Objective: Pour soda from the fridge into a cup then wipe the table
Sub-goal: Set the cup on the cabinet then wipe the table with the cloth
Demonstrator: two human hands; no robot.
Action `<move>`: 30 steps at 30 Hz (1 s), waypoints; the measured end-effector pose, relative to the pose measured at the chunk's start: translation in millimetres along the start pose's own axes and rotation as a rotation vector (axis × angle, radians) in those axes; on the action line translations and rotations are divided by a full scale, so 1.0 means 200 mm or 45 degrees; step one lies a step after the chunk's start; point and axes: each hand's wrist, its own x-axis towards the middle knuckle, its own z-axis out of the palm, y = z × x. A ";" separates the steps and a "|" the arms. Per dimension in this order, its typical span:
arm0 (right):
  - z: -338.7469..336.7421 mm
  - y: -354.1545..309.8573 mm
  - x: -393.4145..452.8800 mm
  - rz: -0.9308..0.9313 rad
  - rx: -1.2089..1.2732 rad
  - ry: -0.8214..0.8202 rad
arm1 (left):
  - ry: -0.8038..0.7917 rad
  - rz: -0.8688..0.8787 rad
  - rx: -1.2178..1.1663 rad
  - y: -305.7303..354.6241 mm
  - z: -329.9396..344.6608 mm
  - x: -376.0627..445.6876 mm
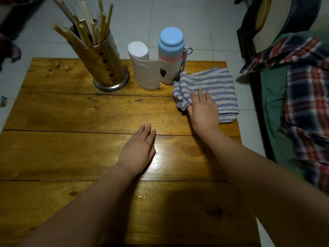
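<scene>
A blue-and-white striped cloth lies bunched on the right side of the wooden table. My right hand rests on the cloth's near left part, its fingers gathering the folds there. Flat on the planks near the table's middle lies my left hand, fingers together, holding nothing. A small wet spot shines on the wood close to me. No soda or cup is in view.
At the back of the table stand a metal holder full of chopsticks, a roll of white paper and a flask with a blue lid. A bed with plaid fabric runs along the right.
</scene>
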 end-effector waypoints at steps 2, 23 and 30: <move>-0.02 0.02 -0.02 -0.003 0.201 0.082 | -0.008 -0.006 -0.020 0.00 -0.01 0.00; -0.28 -0.23 -0.68 -0.020 0.524 0.202 | -0.067 -0.233 -0.018 -0.24 -0.13 -0.44; -0.14 -0.43 -0.98 -0.108 0.308 0.001 | -0.056 -0.271 -0.058 -0.39 -0.12 -0.68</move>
